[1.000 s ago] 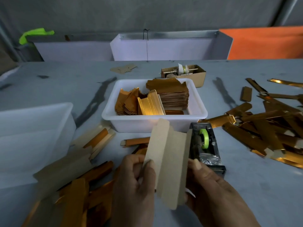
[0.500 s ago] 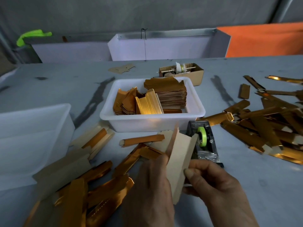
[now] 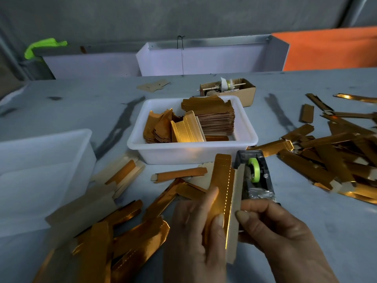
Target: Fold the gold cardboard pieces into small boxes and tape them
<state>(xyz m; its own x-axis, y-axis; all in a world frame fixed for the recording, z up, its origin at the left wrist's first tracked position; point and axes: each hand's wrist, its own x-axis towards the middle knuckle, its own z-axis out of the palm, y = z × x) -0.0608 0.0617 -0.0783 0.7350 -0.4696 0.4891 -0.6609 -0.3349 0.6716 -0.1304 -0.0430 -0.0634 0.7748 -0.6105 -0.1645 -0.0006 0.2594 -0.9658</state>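
Grey table, grey wall behind. Centre tub holds gold blanks. Both hands, left and right, grip one folded piece.

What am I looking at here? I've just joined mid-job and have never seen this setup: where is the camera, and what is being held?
There is no machine: a person works with two bare hands, and the single camera sits on their head, looking forward and down. The left hand and right hand both grip one gold cardboard piece, held upright and partly folded, gold side showing. Right behind it on the grey table stands a black tape dispenser with a green roll. A white tub holds stacked flat pieces. Folded gold pieces lie in a pile at right and another at lower left. A second white bin sits at left, and a small brown box stands behind the tub.
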